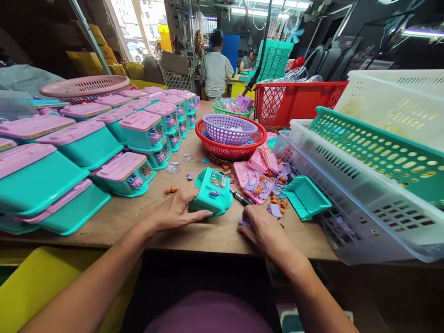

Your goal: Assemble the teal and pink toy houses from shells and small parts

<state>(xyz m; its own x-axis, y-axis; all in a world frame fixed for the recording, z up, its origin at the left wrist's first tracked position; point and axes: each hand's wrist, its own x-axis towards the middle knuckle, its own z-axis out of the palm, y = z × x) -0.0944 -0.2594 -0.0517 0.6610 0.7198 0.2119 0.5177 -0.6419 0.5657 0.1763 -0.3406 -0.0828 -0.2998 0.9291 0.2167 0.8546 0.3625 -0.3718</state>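
Note:
My left hand [178, 207] grips a teal plastic toy housing [204, 201] by its left side, with the thumb along the lower edge. The housing lies tilted on the wooden table, and its front shows a clear window and a small purple part. To its right, my right hand [260, 226] is low over the table, fingers closed on a purple plastic piece [244, 222], mostly hidden. A black pen-like tool [242, 199] lies between the hands. Beyond the right hand is a pile of pink trays [255, 178] with purple and small brown parts.
Stacked teal boxes with pink lids [142, 125] fill the left side. A purple basket [229, 129] sits inside a red one [204, 142] at the back. A teal tray [308, 198] and a clear crate [350, 203] stand at right. Another person [215, 69] is farther off.

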